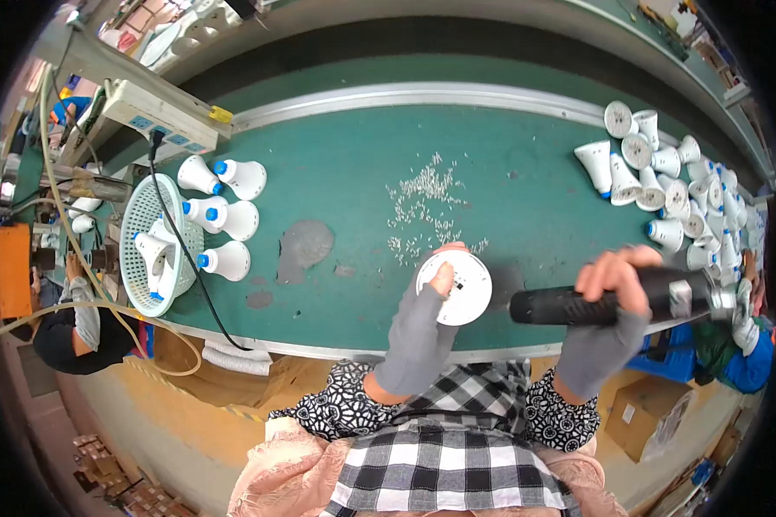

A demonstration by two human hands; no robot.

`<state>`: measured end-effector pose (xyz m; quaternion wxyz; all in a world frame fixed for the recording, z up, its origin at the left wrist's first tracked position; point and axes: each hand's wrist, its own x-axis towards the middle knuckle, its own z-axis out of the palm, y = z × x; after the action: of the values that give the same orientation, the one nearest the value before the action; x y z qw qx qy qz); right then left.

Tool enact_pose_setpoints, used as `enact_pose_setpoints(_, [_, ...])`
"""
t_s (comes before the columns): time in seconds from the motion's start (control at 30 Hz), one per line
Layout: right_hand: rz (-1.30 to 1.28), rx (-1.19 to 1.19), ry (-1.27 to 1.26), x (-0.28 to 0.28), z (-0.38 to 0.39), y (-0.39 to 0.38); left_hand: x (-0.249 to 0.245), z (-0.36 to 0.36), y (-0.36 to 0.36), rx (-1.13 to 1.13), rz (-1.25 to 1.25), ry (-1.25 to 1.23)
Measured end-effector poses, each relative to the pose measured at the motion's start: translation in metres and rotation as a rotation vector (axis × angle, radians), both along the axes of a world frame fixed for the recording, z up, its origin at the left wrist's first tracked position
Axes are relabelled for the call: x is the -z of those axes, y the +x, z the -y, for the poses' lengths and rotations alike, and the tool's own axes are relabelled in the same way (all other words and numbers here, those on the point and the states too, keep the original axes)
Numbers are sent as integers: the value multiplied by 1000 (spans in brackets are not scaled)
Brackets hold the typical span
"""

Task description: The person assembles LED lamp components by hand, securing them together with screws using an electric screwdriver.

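My left hand [441, 277], in a grey fingerless glove, grips a white cone-shaped lamp part [467, 297] with its round face up, thumb on the face near a small dark square. Beside it on the right, my right hand [612, 280] is wrapped round a black handheld power tool [569, 305] lying roughly level, its metal end pointing right. The tool and the lamp part are apart. Many small white pieces [427, 183] lie scattered on the green table [345, 164] beyond my left hand.
At the left, a pale green basket [136, 280] holds white lamp parts, with more [233, 260] beside it. A black cable [190, 258] runs from a power strip [159, 118]. Many lamp parts [647, 189] crowd the right side. Other people [744, 353] sit at both sides.
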<state>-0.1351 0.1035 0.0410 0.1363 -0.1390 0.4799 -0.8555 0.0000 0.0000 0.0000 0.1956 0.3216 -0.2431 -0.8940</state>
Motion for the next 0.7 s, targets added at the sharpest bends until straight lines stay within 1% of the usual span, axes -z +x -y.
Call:
enact_pose_setpoints(0.07, [46,-99,247,0,11,-6,-6,1,-12,-9,-18,-130])
enact_pose_setpoints(0.1, [64,-200,309,-19,22,-1,-28,9,-11,-34,-51,-225])
enact_pose_setpoints(0.17, [36,-410,456,-23,26,0,-37,10,-16,-87,-82,-365])
enact_pose_setpoints(0.23, [49,-448,494,-26,32,9,-39,11,-17,-79,-58,-494])
enact_pose_setpoints(0.27, [17,-437,458,-15,32,10,-40,11,-16,-76,-43,-557])
enact_pose_setpoints(0.47, [40,-408,456,-23,32,24,-48,3,-13,-81,7,-474])
enact_pose_setpoints(0.57, [64,-434,453,-23,28,26,-51,-1,-11,-92,32,-620])
enact_pose_setpoints(0.67, [35,-488,417,-21,26,25,-35,-6,-9,-151,24,-800])
enact_pose_setpoints(0.7, [48,-476,439,-18,25,26,-36,-8,-8,-131,74,-733])
